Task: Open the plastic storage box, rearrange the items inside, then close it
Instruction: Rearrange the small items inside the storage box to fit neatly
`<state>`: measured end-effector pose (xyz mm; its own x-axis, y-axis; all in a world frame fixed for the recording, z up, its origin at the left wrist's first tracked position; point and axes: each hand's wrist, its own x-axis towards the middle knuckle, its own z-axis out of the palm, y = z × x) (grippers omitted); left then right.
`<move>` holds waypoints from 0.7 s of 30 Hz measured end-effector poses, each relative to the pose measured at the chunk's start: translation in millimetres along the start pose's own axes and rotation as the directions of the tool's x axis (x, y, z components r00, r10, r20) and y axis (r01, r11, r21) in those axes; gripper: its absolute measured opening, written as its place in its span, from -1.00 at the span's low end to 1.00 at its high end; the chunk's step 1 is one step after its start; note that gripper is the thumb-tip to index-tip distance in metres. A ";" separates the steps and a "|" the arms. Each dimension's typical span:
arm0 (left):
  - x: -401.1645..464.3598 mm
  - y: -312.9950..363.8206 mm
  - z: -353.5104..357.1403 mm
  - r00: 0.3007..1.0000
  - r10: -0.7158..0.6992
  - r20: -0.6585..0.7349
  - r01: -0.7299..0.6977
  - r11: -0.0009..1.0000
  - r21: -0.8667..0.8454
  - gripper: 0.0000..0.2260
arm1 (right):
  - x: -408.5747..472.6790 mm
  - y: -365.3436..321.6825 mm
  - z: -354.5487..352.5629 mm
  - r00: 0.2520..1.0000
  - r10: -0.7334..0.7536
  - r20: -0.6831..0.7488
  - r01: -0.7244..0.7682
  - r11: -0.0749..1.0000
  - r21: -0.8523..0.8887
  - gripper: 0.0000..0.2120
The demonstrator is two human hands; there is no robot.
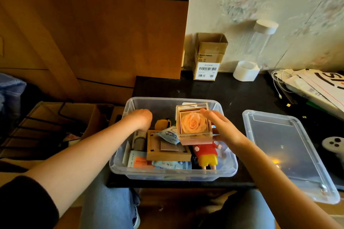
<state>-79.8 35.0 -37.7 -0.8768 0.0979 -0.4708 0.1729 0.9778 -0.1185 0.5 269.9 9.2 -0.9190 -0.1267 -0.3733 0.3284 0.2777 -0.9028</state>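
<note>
At the far left the left hand (142,119) reaches down into the plastic storage box (119,161), near its back left corner. Its fingers point away and are hidden behind the wrist, so I cannot tell if it holds something. The box stands open on the dark counter (232,95), directly in front of the person, with its long axis running left to right. Inside lie a flat wooden frame (168,151), some small packets (168,135) and a toy figure (206,156). Above the right half of the box is the rose case (193,124), a clear cube with a peach rose. The right hand (223,128) grips it from its right side, fingers over the top, thumb below. This hand is clearly the nearer one to the case. The lid (290,154) lies apart on the counter, to the right of the box.
</note>
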 end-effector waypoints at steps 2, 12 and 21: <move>0.7 5.0 -6.6 0.996 0.001 0.090 -0.002 1.000 0.017 -0.75 | -0.8 -0.8 0.6 1.000 0.000 0.007 0.000 1.000 -0.005 -0.43; 1.3 5.0 4.0 0.998 -0.031 0.053 0.025 0.994 0.105 -0.66 | -2.8 -0.9 0.1 1.000 -0.011 0.021 0.011 1.000 0.010 -0.47; 7.9 9.8 -4.9 0.964 0.024 0.264 -0.078 0.977 0.197 -0.85 | -1.1 0.2 -1.7 0.999 -0.004 0.048 0.004 1.000 0.003 -0.45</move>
<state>-87.2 46.2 -38.3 -0.7227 0.0686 -0.6878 0.3255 0.9116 -0.2512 1.2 271.7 9.8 -0.9088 -0.1736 -0.3794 0.3254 0.2744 -0.9049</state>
